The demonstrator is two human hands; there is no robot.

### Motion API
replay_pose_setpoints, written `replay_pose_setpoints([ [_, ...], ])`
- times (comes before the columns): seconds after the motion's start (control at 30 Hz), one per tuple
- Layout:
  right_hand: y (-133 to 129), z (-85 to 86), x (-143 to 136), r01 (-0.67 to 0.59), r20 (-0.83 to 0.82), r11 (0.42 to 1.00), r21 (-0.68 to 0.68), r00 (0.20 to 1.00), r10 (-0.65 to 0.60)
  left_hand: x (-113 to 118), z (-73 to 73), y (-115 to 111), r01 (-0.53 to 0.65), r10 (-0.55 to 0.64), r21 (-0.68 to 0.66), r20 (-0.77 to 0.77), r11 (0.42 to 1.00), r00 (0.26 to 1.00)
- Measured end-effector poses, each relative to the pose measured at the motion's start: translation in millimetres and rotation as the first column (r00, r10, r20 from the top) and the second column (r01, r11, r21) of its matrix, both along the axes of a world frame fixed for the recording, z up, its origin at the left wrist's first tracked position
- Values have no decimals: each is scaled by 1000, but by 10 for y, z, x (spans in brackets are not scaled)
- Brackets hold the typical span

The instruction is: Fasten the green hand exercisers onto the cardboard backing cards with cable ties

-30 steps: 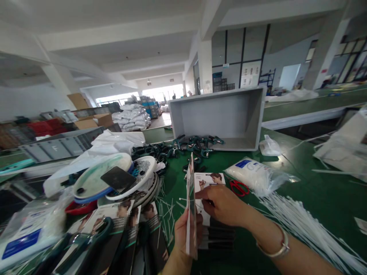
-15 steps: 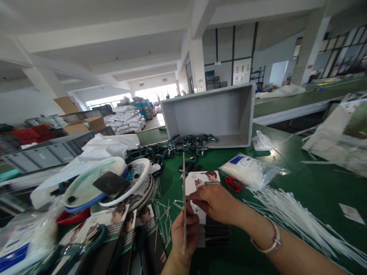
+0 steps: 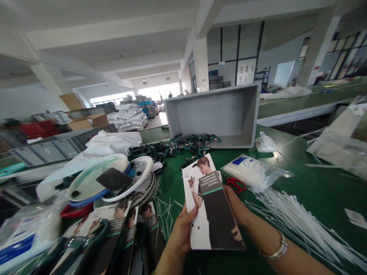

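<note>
A printed card (image 3: 212, 214) faces me, upright and slightly tilted, with a picture of a person and a dark lower part. My left hand (image 3: 182, 229) pinches its left edge, thumb on the front. Behind the right edge is my right hand (image 3: 229, 194), its fingers hidden by the card; a silver bangle is on that wrist. Dark green hand grips (image 3: 155, 151) lie in a pile beyond the card. Close by on the left, more cards (image 3: 151, 221) lie with a hand grip (image 3: 97, 233) on top.
A grey crate (image 3: 215, 114) lies on its side at the back. Red scissors (image 3: 236, 184), a plastic bag (image 3: 252, 172) and many white cable ties (image 3: 295, 217) are on the right. Round trays (image 3: 97, 175) hold a dark flat piece (image 3: 113, 181) on the left.
The card in my left hand was edge-on and has turned to show its printed face. My right hand has moved right and behind it. The view has shifted slightly.
</note>
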State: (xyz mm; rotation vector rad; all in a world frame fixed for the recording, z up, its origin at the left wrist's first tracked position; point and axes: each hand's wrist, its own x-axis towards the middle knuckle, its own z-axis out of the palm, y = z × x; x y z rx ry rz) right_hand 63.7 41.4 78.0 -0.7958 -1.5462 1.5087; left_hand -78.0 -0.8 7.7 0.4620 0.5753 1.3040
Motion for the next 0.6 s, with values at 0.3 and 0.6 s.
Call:
replay_pose_setpoints([
  [0.3,124,-36,414,406,-43,870,281,910,-411,7,256,-12,-29,27,-24,-104,999,994],
  [0.6,221,210,198,-153,446,476,866,669,-595,79,283,142,-11,23,57,-216,998,976],
])
